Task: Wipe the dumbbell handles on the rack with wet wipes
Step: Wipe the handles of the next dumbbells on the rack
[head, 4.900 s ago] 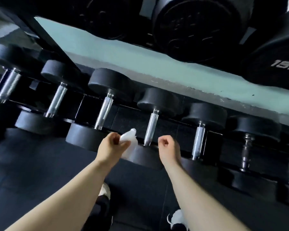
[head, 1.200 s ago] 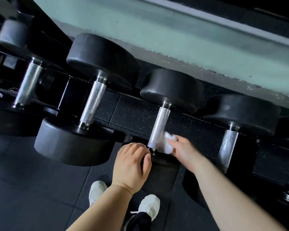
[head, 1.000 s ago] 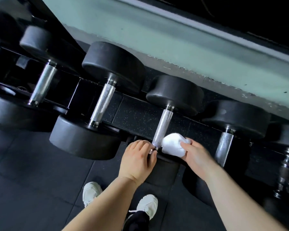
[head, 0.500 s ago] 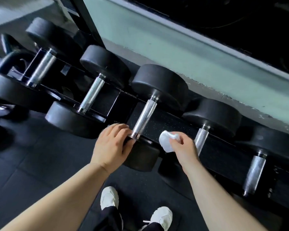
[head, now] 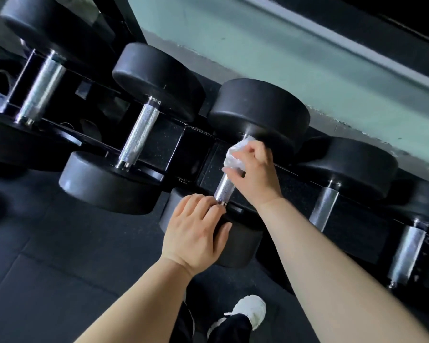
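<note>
On the rack, the right hand pinches the wet wipe round the top of the middle handle, just under its far head, while the left hand lies flat-fingered on the near head. The bare lower stretch of this handle seems left to do. The left neighbour's handle and right neighbour's handle may need wiping too, though their sheen tells nothing, and the heads crowd close.

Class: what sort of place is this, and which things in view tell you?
Most likely a gym's free-weights area: black dumbbells with knurled metal handles, lined on a rack, over dark rubber-like floor tiles.
</note>
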Tool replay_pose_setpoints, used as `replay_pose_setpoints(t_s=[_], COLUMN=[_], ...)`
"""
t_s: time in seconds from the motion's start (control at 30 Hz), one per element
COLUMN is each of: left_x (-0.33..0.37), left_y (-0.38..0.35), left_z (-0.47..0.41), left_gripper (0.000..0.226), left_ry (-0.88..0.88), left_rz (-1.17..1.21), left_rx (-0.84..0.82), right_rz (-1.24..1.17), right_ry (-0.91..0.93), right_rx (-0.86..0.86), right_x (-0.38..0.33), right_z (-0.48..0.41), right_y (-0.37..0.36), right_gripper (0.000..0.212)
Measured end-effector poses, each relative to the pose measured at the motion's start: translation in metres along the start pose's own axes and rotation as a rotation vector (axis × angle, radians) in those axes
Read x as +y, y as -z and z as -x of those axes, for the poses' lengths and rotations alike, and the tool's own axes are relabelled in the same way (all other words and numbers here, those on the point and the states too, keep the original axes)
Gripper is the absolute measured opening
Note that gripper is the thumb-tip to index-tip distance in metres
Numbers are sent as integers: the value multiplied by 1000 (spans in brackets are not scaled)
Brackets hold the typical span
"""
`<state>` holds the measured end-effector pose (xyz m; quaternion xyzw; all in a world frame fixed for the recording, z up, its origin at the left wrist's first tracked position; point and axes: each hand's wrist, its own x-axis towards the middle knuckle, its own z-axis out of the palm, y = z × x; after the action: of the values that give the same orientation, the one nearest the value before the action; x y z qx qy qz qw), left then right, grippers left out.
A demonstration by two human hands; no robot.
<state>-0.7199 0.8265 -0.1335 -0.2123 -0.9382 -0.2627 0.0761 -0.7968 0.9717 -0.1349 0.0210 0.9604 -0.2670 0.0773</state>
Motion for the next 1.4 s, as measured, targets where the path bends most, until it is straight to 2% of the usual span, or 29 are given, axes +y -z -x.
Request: replay_pose_setpoints(t_s=[0.07, 0.17, 0.27, 0.33, 0.37, 0.43, 0.47, 0.53, 0.57, 0.67, 0.77, 0.8, 0.9, 0.97, 1.07, 1.13, 1.23, 1.27, 1.33, 1.4], left_x=[1, 1, 1, 1, 1, 0, 0, 1, 1, 1, 1, 1, 1, 1, 2, 2, 2, 2, 1, 2], left_y=[1, 0, -1, -1, -1, -1, -1, -1, -1, -1, -2, -2, -2, -2, -2, -2, -2, -2, -2, -2], left_z=[0, -1, 0, 0, 0, 0, 0, 0, -1, -1, 1, 1, 0, -1, 0, 0, 0, 0, 0, 0], left_gripper=[31, 32, 34, 43, 47, 47, 46, 50, 51, 45, 45, 46, 47, 49, 49, 51, 50, 49, 48, 47], left_ry=[1, 1, 4, -3, -8, -15, -16, -21, -25, -32, -25, -24, -30, -34, -35, -30, -34, -37, -38, -39], left_rz=[6, -4, -9, -7, -13, -28, -33, -29, -26, -32, -45, -47, -59, -69, -72, -73, -83, -83, -81, -84], left_rx=[-2, -13, -20, -15, -14, -6, -5, -1, 4, 2, -11, -12, 4, 2, -8, -13, -14, -13, -8, -12], right_rz=[-1, 86, 207, 254, 229, 145, 113, 113, 129, 163, 155, 112, -49, -241, -559, -682, -702, -693, -708, -747], right_ry=[15, 197, 377, 417, 371, 176, 146, 230, 289, 417, 250, 175, -29, -177, -368, -467, -579, -582, -582, -628], right_rx=[-86, -86, -100, -45, -37, 25, 77, 172, 168, -27, -267, -291, -115, 38, 138, 68, -202, -245, -200, -65], right_x=[3, -7, -5, 0, 4, 5, 4, 4, 6, 15, 18, 20, 21, 20, 11, 8, 10, 12, 14, 12], right_z=[4, 19, 20, 12, 4, -13, -16, -9, -1, 29, 21, 16, 6, -1, -4, 9, 30, 31, 20, 2], right_y=[0, -5, -15, -12, -11, -3, -3, -9, -13, -12, 1, 3, 8, 5, -1, -8, -9, -8, -3, 4], right_gripper=[39, 18, 24, 12, 11, 22, 26, 27, 27, 24, 16, 16, 15, 13, 6, 10, 13, 13, 13, 10])
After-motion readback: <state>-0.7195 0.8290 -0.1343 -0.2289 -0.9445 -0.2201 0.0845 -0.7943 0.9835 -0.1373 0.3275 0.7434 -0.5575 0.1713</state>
